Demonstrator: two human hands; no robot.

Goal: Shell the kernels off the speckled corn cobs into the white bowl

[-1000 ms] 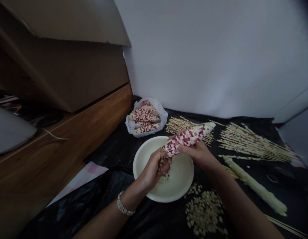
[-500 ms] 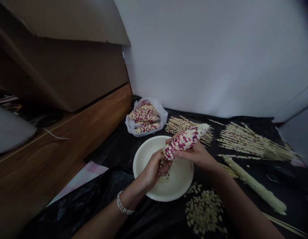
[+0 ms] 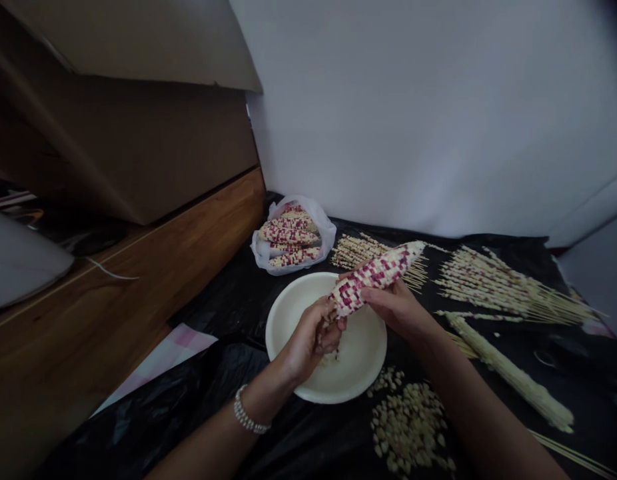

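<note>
Over a white bowl [image 3: 283, 320], both hands hold one corn cob [image 3: 376, 275] with white and dark-red kernels, its pale tip pointing up and right. My left hand [image 3: 316, 333], with a beaded bracelet at the wrist, is closed around the cob's lower end. My right hand [image 3: 396, 303] grips the cob's middle from the right, thumb lying across the kernels and the other fingers mostly hidden behind it. A few loose bits lie in the bottom of the bowl.
A white plastic bag [image 3: 328, 233] of similar cobs stands behind the bowl. Skewers threaded with kernels [image 3: 488, 280] lie at right, near a stripped cob [image 3: 518, 377]. Loose kernels [image 3: 411, 427] are piled on black plastic sheeting [image 3: 228, 293]. A cardboard box [image 3: 178, 133] stands at left.
The cob has turned in my hands, and its tip has moved slightly up and right. My right hand has shifted a little right along it; the left hand stays at the lower end.
</note>
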